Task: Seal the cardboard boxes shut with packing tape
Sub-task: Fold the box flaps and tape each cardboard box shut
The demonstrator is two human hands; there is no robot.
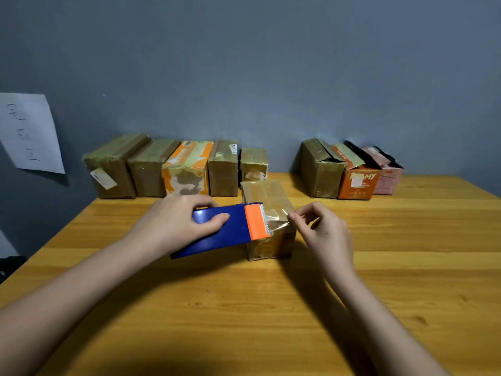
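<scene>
Left hand (176, 221) is wrapped around the blue dispenser (217, 230), thumb on its side and fingers curled over the top, holding it tilted with the orange cutter end (257, 221) up against the small box (267, 218) in the middle of the table (271, 308). Right hand (322, 232) is pinching the free end of the clear tape (279, 217) between thumb and forefinger, other fingers loosely curled, just off the box's right top edge. So there's a short stretch of tape running from the toothed blade to those fingertips, right over the near top corner of the box. Can't tell if it's actually stuck down yet.

That box sits upright on the wood, looks pretty shiny with tape on top and on the front face.

Along the wall at the back there's a row of five boxes (151, 169) on the left, packed side by side, one of them orange and white (187, 172). Then a gap, and three more on the right: a brown one (320, 169) whose top flap looks lifted, an orange one (357, 183) with white lettering, and a pink one (387, 177). The small box is well in front of both groups, roughly in line with the gap.

White sheet of paper (29, 134) with some handwriting is stuck on the grey wall at far left.
</scene>
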